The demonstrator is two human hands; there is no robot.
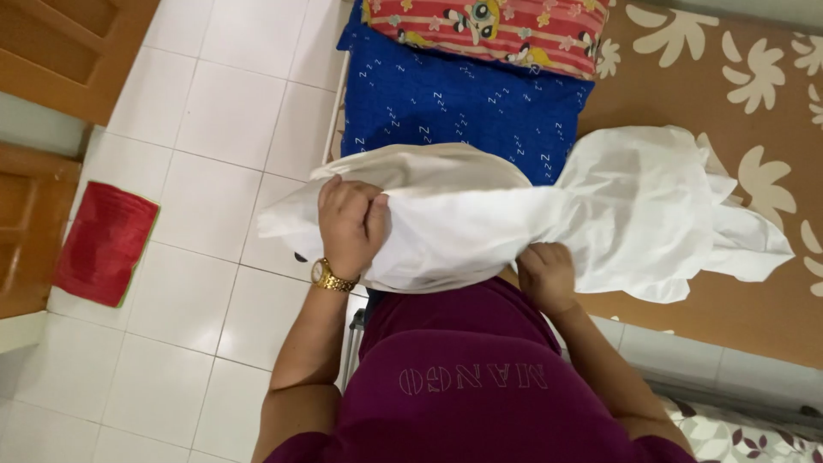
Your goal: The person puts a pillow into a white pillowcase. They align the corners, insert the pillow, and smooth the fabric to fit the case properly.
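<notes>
1. One bed (771, 283), covered in a brown sheet with cream flower shapes, runs along the right side in front of me.
2. One white tiled floor (214, 257) fills the left side.
3. One white cloth (617, 214), the thing I am handling, lies bunched across my front. Its long axis runs left to right: the left end is stuffed full and rounded over the floor edge, the right end fans out loose over the bed.
4. One blue pillow (463, 103) with small white marks lies at the head of the bed, just beyond the cloth, its long side running left to right.
5. One red striped pillow (497, 30) with cartoon prints sits beyond the blue one, touching it, and is cut off by the top edge.
6. One red mat (103, 244) lies flat on the floor by wooden furniture, well apart from the cloth.
7. Two hands, both mine. My left hand (351, 225) is clenched over the stuffed left end of the cloth, knuckles up.
8. My right hand (546, 273) grips the cloth's lower edge near its middle, fingers curled into the folds.
9. One gold watch (331, 277) sits on my left wrist.
</notes>
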